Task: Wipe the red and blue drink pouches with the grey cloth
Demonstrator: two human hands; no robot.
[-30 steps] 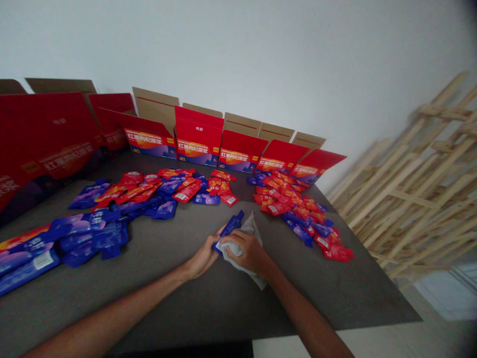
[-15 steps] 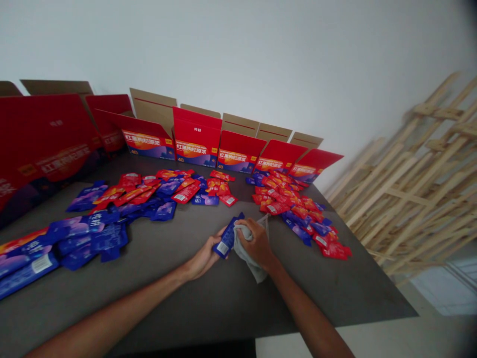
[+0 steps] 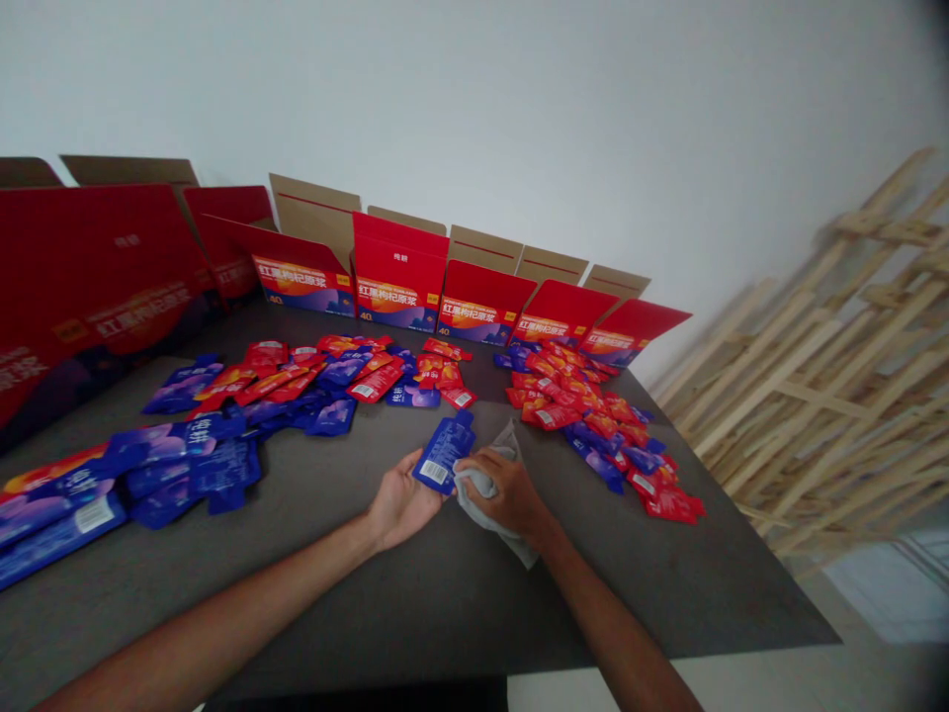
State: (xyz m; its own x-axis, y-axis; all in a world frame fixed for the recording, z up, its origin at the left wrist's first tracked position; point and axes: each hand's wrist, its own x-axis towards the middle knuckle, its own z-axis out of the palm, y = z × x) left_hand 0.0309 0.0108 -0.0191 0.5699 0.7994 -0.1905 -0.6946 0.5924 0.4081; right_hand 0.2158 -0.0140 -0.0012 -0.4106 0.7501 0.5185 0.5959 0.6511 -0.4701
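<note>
A blue spouted pouch [image 3: 444, 453] with a white barcode label rests in my left hand [image 3: 404, 504], its printed face turned up and its narrow end pointing away from me. My left fingers are mostly hidden beneath it. Bunched in my right hand [image 3: 508, 491] is a grey cloth [image 3: 480, 485], pressed against the pouch's lower right edge; a loose corner hangs down below my wrist. Beyond my hands lie red pouches [image 3: 437, 372] and a blue pouch [image 3: 412, 394]. To the right spreads a mixed heap of red and blue pouches [image 3: 570, 396].
Open red cartons [image 3: 400, 287] line the back of the dark table [image 3: 415, 603] against the wall. Large red boxes [image 3: 89, 287] stand at the left. Blue pouches [image 3: 222, 465] pile up at the near left. Wooden racks [image 3: 830, 396] lean beyond the table's right edge.
The blue pouch has turned to show its barcode face more fully, and my left palm has opened upward under it. My right hand with the cloth has slid slightly down along its edge.
</note>
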